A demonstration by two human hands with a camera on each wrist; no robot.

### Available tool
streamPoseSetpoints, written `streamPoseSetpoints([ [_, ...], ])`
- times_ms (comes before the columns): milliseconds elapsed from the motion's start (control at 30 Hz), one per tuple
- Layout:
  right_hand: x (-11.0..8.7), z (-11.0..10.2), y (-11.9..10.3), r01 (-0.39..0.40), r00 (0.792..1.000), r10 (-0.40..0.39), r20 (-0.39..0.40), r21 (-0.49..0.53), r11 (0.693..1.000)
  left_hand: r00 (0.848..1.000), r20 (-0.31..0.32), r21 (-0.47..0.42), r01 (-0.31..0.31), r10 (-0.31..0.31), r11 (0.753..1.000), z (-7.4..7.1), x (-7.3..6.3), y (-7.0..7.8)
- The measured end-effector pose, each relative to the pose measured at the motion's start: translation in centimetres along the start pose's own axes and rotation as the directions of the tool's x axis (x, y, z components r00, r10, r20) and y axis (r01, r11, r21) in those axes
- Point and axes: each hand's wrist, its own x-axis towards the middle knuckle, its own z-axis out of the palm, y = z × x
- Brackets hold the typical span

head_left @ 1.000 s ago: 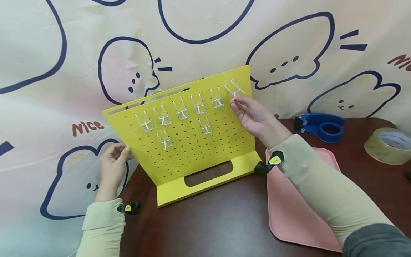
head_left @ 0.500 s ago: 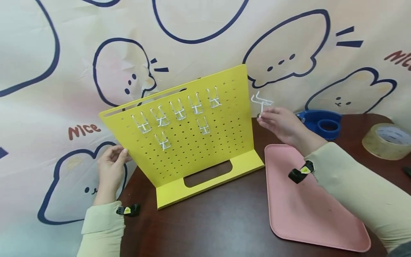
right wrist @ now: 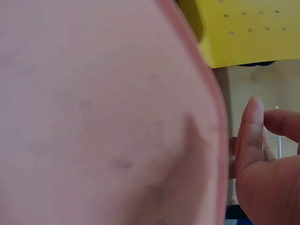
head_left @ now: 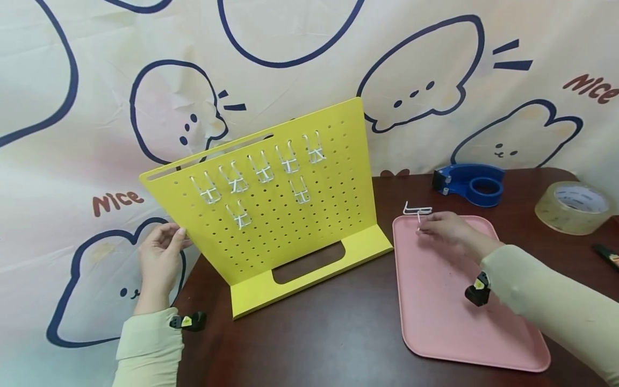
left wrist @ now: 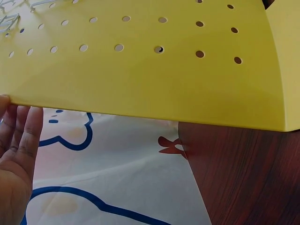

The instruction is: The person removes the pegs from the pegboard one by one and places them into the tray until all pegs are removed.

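A yellow pegboard stand leans back on the table, with several white wire hooks hung in its upper rows. My left hand pinches the board's left edge; in the left wrist view its thumb is on the front face and the fingers are behind. Off the board, my right hand holds a loose white wire hook by its stem, over the far left corner of a pink tray. Fingers mostly hide this hook in the right wrist view.
Behind the tray stands a blue tape dispenser. A wide roll of clear tape sits to its right, and a dark object lies at the right edge. A printed cloth hangs behind the dark wooden table.
The right hand has pulled the rightmost top-row hook out of the board and carried it right and down to the tray. The left hand keeps its hold on the board's edge.
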Motion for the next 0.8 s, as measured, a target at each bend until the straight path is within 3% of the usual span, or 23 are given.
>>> streamPoseSetpoints([
  [200,0.0,0.5,1.3,-0.064,0.997,0.06,0.045,0.102,0.993,1.0,-0.003,0.01,-0.008,0.008,1.0,-0.1,-0.1,0.0],
  [533,0.6,1.4,1.7,-0.153,0.988,0.154,-0.001,0.089,0.984,1.0,-0.005,0.006,-0.021,0.021,1.0,0.0,-0.1,0.1],
  [800,0.6,1.5,1.7,-0.11,0.994,0.11,-0.008,0.037,0.993,0.999,0.0,-0.015,-0.034,0.034,0.999,0.1,0.0,0.1],
])
